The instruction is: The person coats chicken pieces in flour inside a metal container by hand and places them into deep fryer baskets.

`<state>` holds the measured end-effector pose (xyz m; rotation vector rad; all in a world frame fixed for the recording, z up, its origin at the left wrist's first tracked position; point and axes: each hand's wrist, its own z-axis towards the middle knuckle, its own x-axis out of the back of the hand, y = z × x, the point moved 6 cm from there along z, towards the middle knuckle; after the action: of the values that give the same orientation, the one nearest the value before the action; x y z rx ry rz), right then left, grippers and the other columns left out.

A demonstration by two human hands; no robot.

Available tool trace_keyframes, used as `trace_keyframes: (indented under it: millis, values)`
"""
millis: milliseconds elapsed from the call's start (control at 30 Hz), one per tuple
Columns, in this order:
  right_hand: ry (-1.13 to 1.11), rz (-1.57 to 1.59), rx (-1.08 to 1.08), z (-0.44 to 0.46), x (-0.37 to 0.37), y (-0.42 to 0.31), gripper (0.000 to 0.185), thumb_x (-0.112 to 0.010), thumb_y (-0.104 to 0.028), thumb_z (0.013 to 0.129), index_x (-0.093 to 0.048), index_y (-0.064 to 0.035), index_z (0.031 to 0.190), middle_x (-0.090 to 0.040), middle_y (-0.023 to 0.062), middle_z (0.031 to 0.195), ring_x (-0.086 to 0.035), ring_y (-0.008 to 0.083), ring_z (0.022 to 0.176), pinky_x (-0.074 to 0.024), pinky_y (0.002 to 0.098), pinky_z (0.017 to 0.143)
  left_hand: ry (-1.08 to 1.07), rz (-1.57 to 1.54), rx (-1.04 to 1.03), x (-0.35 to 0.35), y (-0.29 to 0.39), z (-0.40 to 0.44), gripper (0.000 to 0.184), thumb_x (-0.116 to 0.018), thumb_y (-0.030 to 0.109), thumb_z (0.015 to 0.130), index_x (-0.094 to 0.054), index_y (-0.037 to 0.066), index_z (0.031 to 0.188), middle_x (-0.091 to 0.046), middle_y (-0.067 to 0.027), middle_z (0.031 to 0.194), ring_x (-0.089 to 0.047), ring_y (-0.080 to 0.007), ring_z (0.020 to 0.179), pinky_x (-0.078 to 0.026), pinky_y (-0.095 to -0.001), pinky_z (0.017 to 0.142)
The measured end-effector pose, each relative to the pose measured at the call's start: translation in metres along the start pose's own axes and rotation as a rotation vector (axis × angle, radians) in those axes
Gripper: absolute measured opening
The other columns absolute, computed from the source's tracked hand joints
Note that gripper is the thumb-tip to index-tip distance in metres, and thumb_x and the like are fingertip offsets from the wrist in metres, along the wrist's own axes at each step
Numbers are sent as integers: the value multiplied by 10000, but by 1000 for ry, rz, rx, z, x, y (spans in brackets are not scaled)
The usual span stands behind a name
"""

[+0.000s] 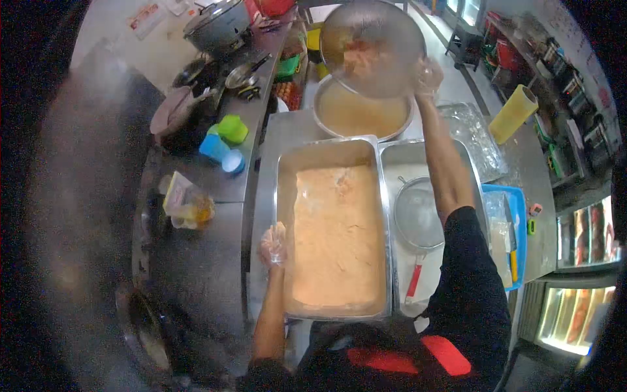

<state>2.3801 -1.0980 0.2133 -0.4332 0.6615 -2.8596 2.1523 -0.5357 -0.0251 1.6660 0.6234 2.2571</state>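
Head view: the right hand (428, 77) grips the rim of a blurred bowl (401, 62) at 12 o'clock, seemingly above the basin (317, 116). The left hand (274, 245) is at the tray's (330, 153) 9 o'clock edge, grip unclear. Moving the bowl likely calls for steadiness.

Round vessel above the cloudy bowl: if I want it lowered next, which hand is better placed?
Right, I'd judge. The right hand already grips the edge of the round vessel, above the cloudy bowl. The left hand is down at the tray's left edge, well away.
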Motion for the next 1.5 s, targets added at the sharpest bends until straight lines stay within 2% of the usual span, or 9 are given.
trace_keyframes:
  millis: [267, 400, 533, 800, 900, 1100, 1200, 1367, 1500]
  values:
    - [-126, 153, -9, 26, -58, 21, 129, -579, -220, 748, -629, -101, 747, -615, 76, 688, -604, 246, 654, -485, 348, 586, -90, -228, 166, -17, -19, 7, 386, -523, 432, 843, -656, 74, 900, -648, -141, 821, -624, -302, 767, -487, -374, 671]
    - [-330, -515, 413, 11, -63, 5, 184, -549, -276, 754, -644, -119, 747, -632, 66, 725, -614, 220, 655, -492, 364, 592, 9, -171, 185, 15, 17, 3, 376, -519, 394, 851, -638, 50, 940, -650, -140, 820, -626, -264, 753, -484, -364, 655]
    - [-334, -308, 86, 10, -44, -1, 192, -573, -294, 755, -638, -115, 736, -645, 58, 721, -627, 233, 655, -498, 369, 588, -76, -137, 256, 33, 38, 8, 381, -506, 431, 845, -636, 81, 923, -633, -127, 823, -606, -300, 757, -480, -395, 643]
    - [-327, 2, 152, 3, -1, -56, 107, -605, -185, 747, -630, -85, 777, -638, 68, 687, -620, 234, 615, -483, 314, 554, -151, -14, 204, 13, 15, 5, 385, -508, 434, 844, -627, 87, 963, -638, -130, 902, -605, -331, 815, -480, -404, 709]
    - [-326, 156, 309, -10, 51, -125, 103, -598, -106, 738, -619, -69, 832, -643, 86, 794, -621, 259, 665, -490, 339, 584, 149, -266, 110, 23, 21, 3, 380, -569, 437, 826, -612, 75, 720, -589, -118, 634, -534, -249, 540, -419, -357, 523]
    - [-439, 369, 749, -104, 141, -204, 231, -586, -23, 721, -615, 15, 947, -615, 201, 996, -623, 262, 728, -489, 335, 564, 50, -531, 174, 37, 43, 5, 315, -565, 335, 870, -617, 64, 718, -549, 5, 605, -492, -83, 563, -380, -267, 499]
    - [-675, 816, 110, -123, 140, -195, 322, -597, -3, 661, -600, 34, 981, -608, 209, 995, -613, 329, 860, -517, 345, 672, -21, -751, 269, 47, 54, -1, 273, -557, 269, 888, -621, 57, 727, -518, 49, 618, -465, -40, 589, -360, -226, 500]
    - [-266, 272, 384, -75, 121, -184, 226, -544, 10, 719, -613, -7, 933, -643, 140, 896, -600, 301, 665, -483, 347, 625, 38, -778, 360, 42, 42, -7, 286, -542, 299, 884, -615, 53, 759, -530, 26, 656, -464, -71, 612, -368, -248, 531]
    - [-268, 161, -157, -66, 32, -68, 178, -542, -116, 795, -619, -29, 930, -636, 127, 805, -607, 259, 665, -482, 346, 600, 47, -734, 346, 40, 38, -5, 309, -525, 333, 883, -611, 50, 794, -542, 7, 697, -469, -99, 646, -375, -267, 565]
